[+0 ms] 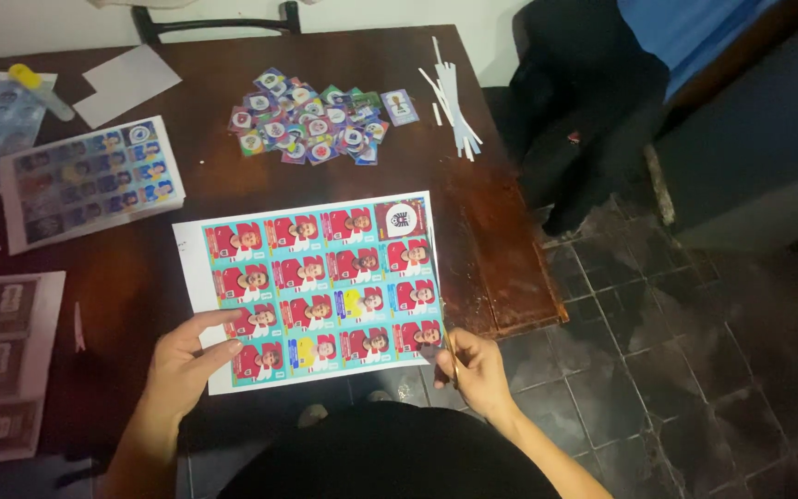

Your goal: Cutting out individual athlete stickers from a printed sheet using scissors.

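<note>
step: left hand (185,362) pinching sheet (316,288) corner; right hand (475,368) clamping scissors (449,356) at bottom-right edge.
next: likely needing blades lining up on margin just beyond right fingertips.

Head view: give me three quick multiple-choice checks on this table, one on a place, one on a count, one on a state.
1. Where does the pile of cut-out cards lie?
A. at the far side of the table, beyond the red card sheet
B. on the floor
C. under the left hand

2. How many card rows does the red card sheet have?
A. two
B. four
C. six

3. What is the left hand doing?
A. resting flat on the floor tiles
B. holding the glue stick
C. holding the sheet's lower left corner

Answers: 1 A, the pile sits farther up the dark table. 2 B, four rows show. 3 C, the fingers lie on that corner, while the right hand holds a thin tool at the lower right corner.
</note>
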